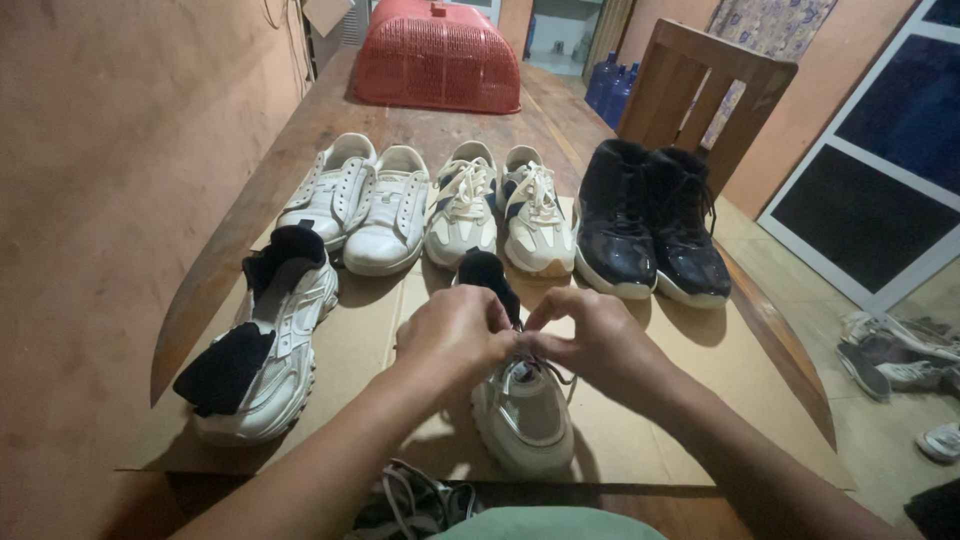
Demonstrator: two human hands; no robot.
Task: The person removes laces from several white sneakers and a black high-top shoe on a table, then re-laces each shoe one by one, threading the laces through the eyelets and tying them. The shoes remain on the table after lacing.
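Note:
A white chunky sneaker (524, 420) with a black sock-like collar stands toe toward me on a sheet of cardboard (700, 400). My left hand (455, 335) and my right hand (595, 340) meet over its laces, fingers pinched on the lace ends near the tongue. Its matching shoe (270, 350) lies to the left with its black tongue folded out over the front.
Behind, in a row on the wooden table (300, 130): a white pair (365, 205), a cream pair with dark stripes (500, 210), a black high-top pair (650, 225). A red plastic basket (437, 55) at the far end, a wooden chair (705, 95) right, shoes on the floor (900, 360).

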